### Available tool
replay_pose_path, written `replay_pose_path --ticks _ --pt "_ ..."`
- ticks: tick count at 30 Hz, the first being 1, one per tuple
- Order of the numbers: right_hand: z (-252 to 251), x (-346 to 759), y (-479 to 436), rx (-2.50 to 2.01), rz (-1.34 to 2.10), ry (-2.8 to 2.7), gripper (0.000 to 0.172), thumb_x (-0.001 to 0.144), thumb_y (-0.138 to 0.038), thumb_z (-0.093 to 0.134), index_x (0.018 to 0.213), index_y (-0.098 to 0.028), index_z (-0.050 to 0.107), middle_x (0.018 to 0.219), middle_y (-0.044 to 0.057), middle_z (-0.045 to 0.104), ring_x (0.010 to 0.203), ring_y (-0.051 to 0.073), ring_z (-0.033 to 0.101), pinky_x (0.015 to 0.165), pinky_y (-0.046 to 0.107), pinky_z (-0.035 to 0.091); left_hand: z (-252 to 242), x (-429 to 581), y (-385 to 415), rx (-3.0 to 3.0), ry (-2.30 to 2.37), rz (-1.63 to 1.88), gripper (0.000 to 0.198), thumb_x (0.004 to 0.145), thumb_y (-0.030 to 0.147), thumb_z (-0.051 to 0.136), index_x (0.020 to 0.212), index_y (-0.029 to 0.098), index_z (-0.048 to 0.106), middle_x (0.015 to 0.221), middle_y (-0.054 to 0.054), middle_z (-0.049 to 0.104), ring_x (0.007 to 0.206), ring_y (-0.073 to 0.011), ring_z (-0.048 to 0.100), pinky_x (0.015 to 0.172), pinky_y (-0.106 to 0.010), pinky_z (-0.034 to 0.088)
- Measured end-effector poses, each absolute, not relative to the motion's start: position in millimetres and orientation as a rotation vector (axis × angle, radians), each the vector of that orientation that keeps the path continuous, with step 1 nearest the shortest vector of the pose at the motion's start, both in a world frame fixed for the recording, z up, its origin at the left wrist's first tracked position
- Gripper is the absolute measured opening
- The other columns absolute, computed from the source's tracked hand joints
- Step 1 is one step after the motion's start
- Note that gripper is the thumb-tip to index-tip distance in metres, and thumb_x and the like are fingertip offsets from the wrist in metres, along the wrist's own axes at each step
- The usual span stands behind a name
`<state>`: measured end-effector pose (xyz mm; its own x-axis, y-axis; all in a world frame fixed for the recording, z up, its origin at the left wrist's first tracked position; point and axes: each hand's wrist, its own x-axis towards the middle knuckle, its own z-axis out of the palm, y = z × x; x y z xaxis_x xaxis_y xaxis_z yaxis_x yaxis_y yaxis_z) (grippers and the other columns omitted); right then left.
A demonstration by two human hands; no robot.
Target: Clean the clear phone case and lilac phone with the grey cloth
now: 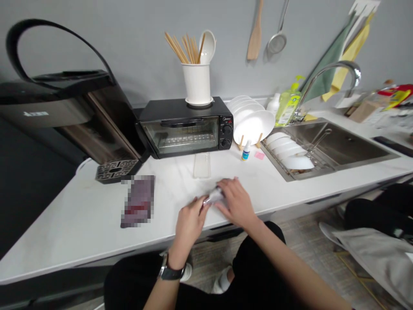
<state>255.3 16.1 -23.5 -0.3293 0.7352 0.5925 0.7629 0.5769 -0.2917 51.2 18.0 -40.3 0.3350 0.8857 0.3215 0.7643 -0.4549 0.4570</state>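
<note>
On the counter (97, 228), the left hand (190, 218) grips one blurred object (214, 196); the right hand (236, 200) curls over it, grip unclear. At the object's eleven o'clock lies one case (201, 166).

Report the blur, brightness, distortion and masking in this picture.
Head view: the right hand and the small object held between both hands look motion-blurred; head view: the front white plate is nearly washed out; head view: coarse pixels mask the purple-grey item; head view: the tall dispenser leans, probably wide-angle distortion.
</note>
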Motion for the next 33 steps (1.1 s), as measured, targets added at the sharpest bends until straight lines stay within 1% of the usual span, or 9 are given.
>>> replay_pose_path --ticks 3,6,10,14,17,21,23,29,33 --pt "-26 263 23 -1.444 -0.121 -1.887 0.055 0.104 -0.058 0.048 0.131 -0.011 0.060 0.128 0.022 0.066 0.137 0.041 0.051 0.122 0.067 0.031 -36 55 14 2.363 1.457 0.880 0.029 0.104 0.026 0.055 0.129 0.025 0.070 0.108 -0.007 0.082 0.088 -0.0234 0.080 0.074 -0.027 0.058" --pt "-31 237 10 -1.251 -0.096 -2.092 0.067 0.102 -0.062 0.051 0.141 -0.008 0.054 0.143 0.024 0.060 0.148 0.041 0.039 0.125 0.065 0.028 -45 53 13 2.351 1.521 0.860 0.020 0.098 0.018 0.060 0.111 0.020 0.076 0.094 -0.008 0.082 0.079 -0.0235 0.078 0.072 -0.029 0.058" --pt "-31 223 1 -0.918 -0.053 -2.360 0.070 0.105 -0.062 0.044 0.154 -0.012 0.044 0.150 0.018 0.058 0.144 0.032 0.046 0.125 0.054 0.032 -56 47 12 2.330 1.565 0.868 0.016 0.089 0.010 0.064 0.096 0.017 0.077 0.090 -0.011 0.080 0.080 -0.0255 0.076 0.075 -0.032 0.060" --pt "-23 258 23 -1.303 -0.111 -2.082 0.049 0.106 -0.058 0.045 0.126 -0.016 0.063 0.117 0.017 0.069 0.115 0.034 0.059 0.115 0.059 0.039 -42 52 13 2.347 1.483 0.857 0.025 0.102 0.022 0.059 0.122 0.022 0.072 0.102 -0.007 0.082 0.084 -0.0232 0.078 0.076 -0.029 0.058" --pt "-20 258 28 -1.488 -0.178 -1.931 0.041 0.107 -0.053 0.043 0.109 -0.018 0.065 0.103 0.015 0.067 0.105 0.035 0.057 0.110 0.060 0.041 -35 56 13 2.358 1.513 0.812 0.027 0.106 0.026 0.055 0.129 0.025 0.069 0.106 -0.005 0.082 0.087 -0.0221 0.079 0.074 -0.027 0.056" --pt "-25 223 11 -1.150 -0.148 -2.228 0.042 0.108 -0.045 0.041 0.131 -0.014 0.059 0.129 0.018 0.064 0.123 0.035 0.052 0.116 0.056 0.034 -43 54 14 2.392 1.650 0.624 0.026 0.092 0.006 0.059 0.111 0.016 0.075 0.100 -0.011 0.081 0.089 -0.0262 0.078 0.080 -0.032 0.057" --pt "-26 224 11 -0.989 -0.127 -2.359 0.048 0.108 -0.046 0.041 0.139 -0.013 0.056 0.135 0.017 0.064 0.121 0.033 0.053 0.110 0.051 0.038 -46 52 14 2.403 1.655 0.584 0.024 0.088 0.004 0.062 0.102 0.016 0.076 0.096 -0.011 0.081 0.089 -0.0275 0.078 0.083 -0.033 0.058" --pt "-12 267 41 -1.506 -0.229 -2.114 0.043 0.111 -0.040 0.035 0.090 -0.020 0.067 0.089 0.010 0.068 0.087 0.028 0.053 0.081 0.042 0.036 -35 56 12 2.368 1.512 0.811 0.026 0.107 0.028 0.053 0.127 0.026 0.069 0.109 -0.005 0.082 0.090 -0.0215 0.079 0.077 -0.027 0.056" --pt "-11 223 24 -1.392 -0.230 -2.204 0.037 0.109 -0.043 0.042 0.096 -0.020 0.067 0.094 0.010 0.069 0.093 0.029 0.055 0.086 0.043 0.035 -41 58 13 2.410 1.620 0.758 0.020 0.103 0.021 0.055 0.108 0.020 0.075 0.090 -0.008 0.081 0.077 -0.0222 0.076 0.070 -0.028 0.055"
